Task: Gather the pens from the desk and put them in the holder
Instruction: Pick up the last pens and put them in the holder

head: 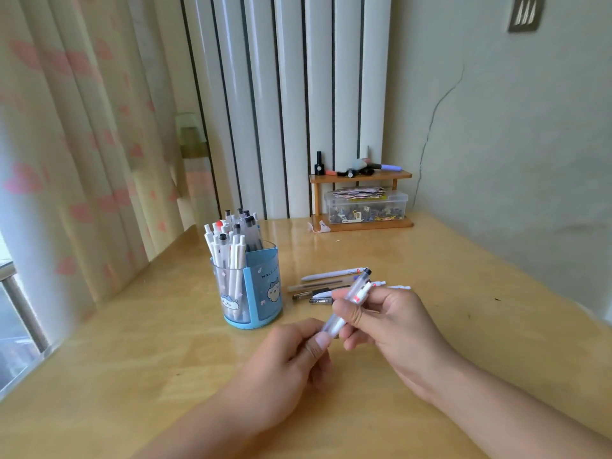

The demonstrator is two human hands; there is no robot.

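From the head camera, the person's right hand (394, 321) and left hand (291, 356) both pinch one clear pen (351, 301) above the desk (463, 326). More pens (331, 283) lie just behind it. The blue holder (261, 286) stands nearby on the left, nearly full. The pen looks light, stiff and smooth, so its middle is probably the best place to hold it.

- The desk (430, 342) was glossy, smooth, honey-coloured wood.
- The holder (261, 286), at ten o'clock of the hands, was translucent blue plastic.
- The held pen (351, 301) had a frosted clear plastic barrel.
- The shelf (361, 176) at twelve o'clock was varnished wood.
- The curtain (66, 144) was matt cloth.
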